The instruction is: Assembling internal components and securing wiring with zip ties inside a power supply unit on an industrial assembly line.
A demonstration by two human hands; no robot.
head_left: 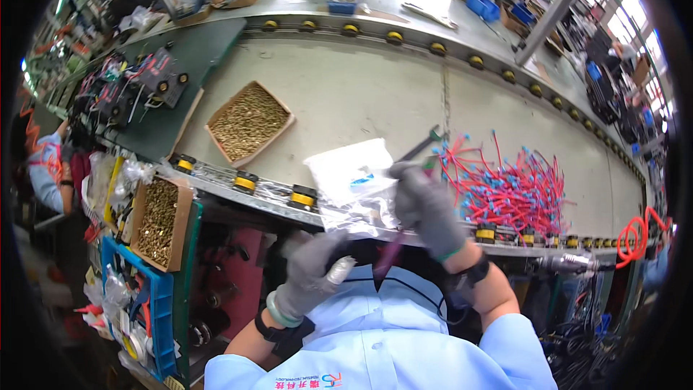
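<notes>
My right hand [426, 209], in a grey glove, is closed around what looks like an open-end wrench [419, 147], its dark shaft pointing up and right. A purple-red strip [390, 254] hangs below that hand; I cannot make out whether it is held. Nearer my body, my left hand [309, 274] is also gloved in grey and smeared by motion. Something whitish [339, 270] shows at its fingertips. Between the hands and the belt lies a white plastic bag [350, 172] with a small blue patch, and crinkled clear plastic [355, 218] lies at the belt's near edge.
A box of brass-coloured parts [249, 123] stands on the belt [346, 72], left of the bag. Red wires with blue ends [505, 188] are heaped at right. Another box of brass parts [160, 220] and a blue crate [162, 325] are at left. An orange coiled hose [635, 238] hangs far right.
</notes>
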